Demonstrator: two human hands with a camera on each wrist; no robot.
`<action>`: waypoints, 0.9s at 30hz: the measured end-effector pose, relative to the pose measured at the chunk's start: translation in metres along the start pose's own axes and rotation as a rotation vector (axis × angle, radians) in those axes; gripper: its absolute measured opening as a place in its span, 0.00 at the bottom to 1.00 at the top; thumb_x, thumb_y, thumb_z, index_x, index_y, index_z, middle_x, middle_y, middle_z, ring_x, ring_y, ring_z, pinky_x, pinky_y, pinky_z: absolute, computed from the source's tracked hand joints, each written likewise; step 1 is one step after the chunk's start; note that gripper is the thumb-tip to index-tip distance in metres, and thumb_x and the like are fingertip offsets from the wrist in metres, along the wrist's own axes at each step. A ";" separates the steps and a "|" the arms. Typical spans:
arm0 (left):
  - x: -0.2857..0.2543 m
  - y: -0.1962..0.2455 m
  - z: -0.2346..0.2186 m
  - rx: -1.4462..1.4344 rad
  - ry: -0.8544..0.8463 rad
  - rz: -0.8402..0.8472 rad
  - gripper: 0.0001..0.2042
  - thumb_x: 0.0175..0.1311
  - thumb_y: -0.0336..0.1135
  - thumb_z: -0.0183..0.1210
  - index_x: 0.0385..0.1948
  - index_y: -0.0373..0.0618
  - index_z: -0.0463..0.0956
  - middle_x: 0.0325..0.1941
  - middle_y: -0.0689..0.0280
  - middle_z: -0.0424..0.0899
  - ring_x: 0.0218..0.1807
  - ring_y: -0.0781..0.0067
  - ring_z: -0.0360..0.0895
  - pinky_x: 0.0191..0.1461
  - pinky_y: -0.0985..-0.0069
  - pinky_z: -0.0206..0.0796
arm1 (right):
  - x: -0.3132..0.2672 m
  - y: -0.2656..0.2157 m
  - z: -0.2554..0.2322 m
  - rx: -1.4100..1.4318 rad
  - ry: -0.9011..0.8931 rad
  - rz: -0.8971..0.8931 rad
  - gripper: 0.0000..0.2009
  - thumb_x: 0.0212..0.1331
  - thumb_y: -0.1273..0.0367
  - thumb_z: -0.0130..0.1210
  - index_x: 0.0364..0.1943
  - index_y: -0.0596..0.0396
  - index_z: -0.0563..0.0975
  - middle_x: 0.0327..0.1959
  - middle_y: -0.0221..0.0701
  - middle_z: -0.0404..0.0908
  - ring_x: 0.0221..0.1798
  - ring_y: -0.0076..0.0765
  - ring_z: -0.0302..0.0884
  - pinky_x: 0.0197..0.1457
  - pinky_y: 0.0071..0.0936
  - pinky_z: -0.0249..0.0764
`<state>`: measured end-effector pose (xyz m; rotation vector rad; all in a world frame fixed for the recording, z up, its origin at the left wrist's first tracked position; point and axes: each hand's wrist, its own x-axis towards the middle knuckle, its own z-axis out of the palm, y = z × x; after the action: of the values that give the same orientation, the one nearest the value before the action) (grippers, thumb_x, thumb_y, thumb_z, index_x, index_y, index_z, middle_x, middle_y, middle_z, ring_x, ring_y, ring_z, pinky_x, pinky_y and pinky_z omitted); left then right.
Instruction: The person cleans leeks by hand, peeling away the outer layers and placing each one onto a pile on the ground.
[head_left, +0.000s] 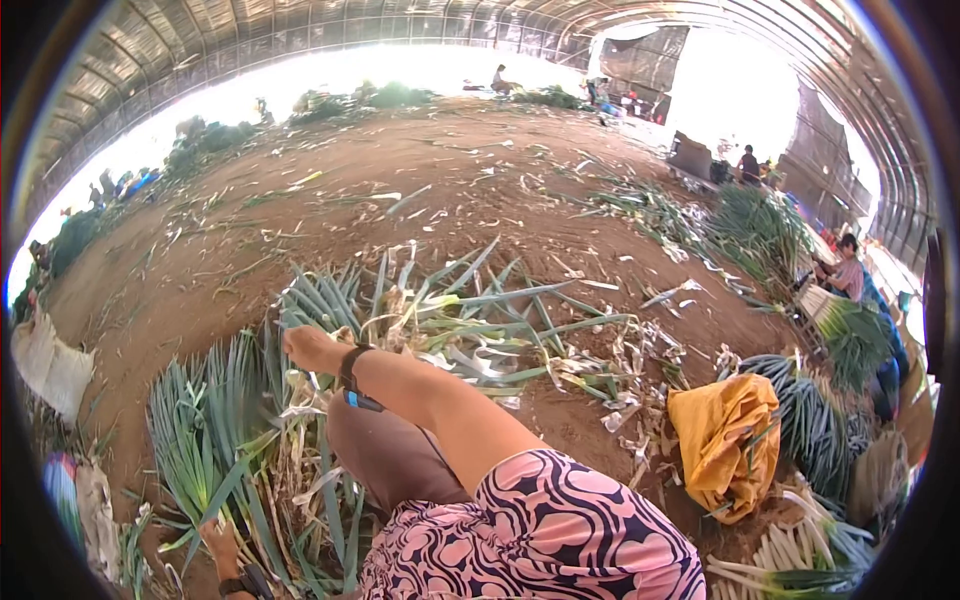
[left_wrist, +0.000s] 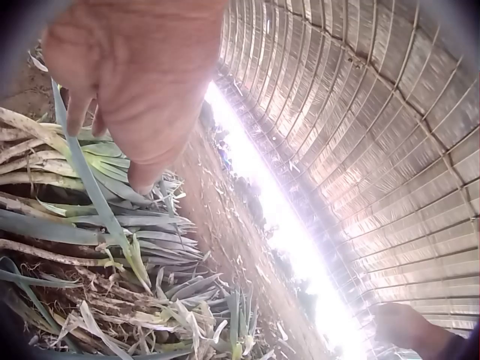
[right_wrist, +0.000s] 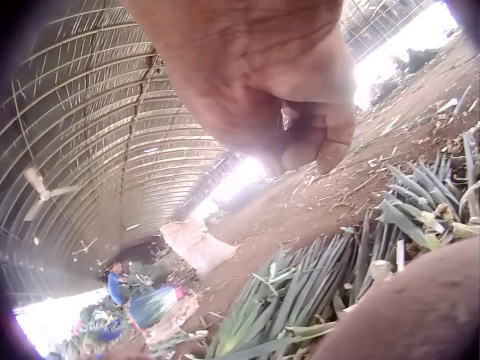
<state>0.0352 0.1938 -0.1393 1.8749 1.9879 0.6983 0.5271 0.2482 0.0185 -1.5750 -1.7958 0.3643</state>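
The left hand (head_left: pixel 222 548) was low beside the leg (head_left: pixel 385 450), at the pale ends of the green onions (head_left: pixel 205 410). Its grip was rather wide: in the left wrist view the fingers pointed down, with the thumb apart from them, and one long leaf (left_wrist: pixel 101 199) passed along the fingers. Whether they pressed this leaf, I could not tell.

The right hand (head_left: pixel 312 350) was above the onions, farther forward, with a black band (head_left: pixel 350 372) on its wrist. Its grip was narrow: the fingers were curled, and nothing could be seen held inside.

The onions lay on the brown soil (head_left: pixel 470 150) around the left hand and in front of the leg, their green leaves pointing mostly away from the person. Dry peelings (head_left: pixel 400 310) lay among them and in front. The person wore a pink and dark patterned cloth (head_left: pixel 540 530).

To the right stood a crumpled orange sack (head_left: pixel 728 440), with more onion bundles (head_left: pixel 800 420) just beside it. At the far left there was a pale sack (head_left: pixel 52 365). Farther back, under the curved roof (head_left: pixel 340 25), a seated person (head_left: pixel 848 272) was near another bundle (head_left: pixel 855 335).
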 end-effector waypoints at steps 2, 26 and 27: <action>-0.001 -0.006 -0.003 -0.015 -0.012 0.002 0.18 0.52 0.34 0.59 0.42 0.32 0.71 0.49 0.53 0.66 0.54 0.53 0.64 0.59 0.62 0.56 | 0.010 -0.019 0.012 0.079 -0.013 -0.063 0.07 0.47 0.73 0.52 0.32 0.58 0.75 0.29 0.42 0.79 0.35 0.46 0.78 0.37 0.36 0.71; -0.117 0.030 -0.118 -0.227 0.159 -0.279 0.21 0.52 0.42 0.60 0.47 0.40 0.73 0.61 0.50 0.63 0.62 0.50 0.63 0.63 0.65 0.58 | -0.030 -0.051 0.285 0.317 -0.739 0.254 0.15 0.58 0.65 0.53 0.20 0.62 0.78 0.15 0.33 0.77 0.16 0.26 0.69 0.19 0.24 0.64; -0.119 0.029 -0.123 -0.210 0.169 -0.288 0.21 0.52 0.42 0.60 0.47 0.40 0.73 0.61 0.50 0.63 0.62 0.50 0.64 0.62 0.65 0.58 | -0.031 -0.045 0.310 0.407 -0.714 0.300 0.15 0.59 0.65 0.53 0.22 0.63 0.78 0.17 0.33 0.77 0.16 0.26 0.69 0.19 0.23 0.64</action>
<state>0.0028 0.0606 -0.0328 1.4154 2.1335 0.9623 0.2878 0.2821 -0.1826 -1.5093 -1.7960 1.4875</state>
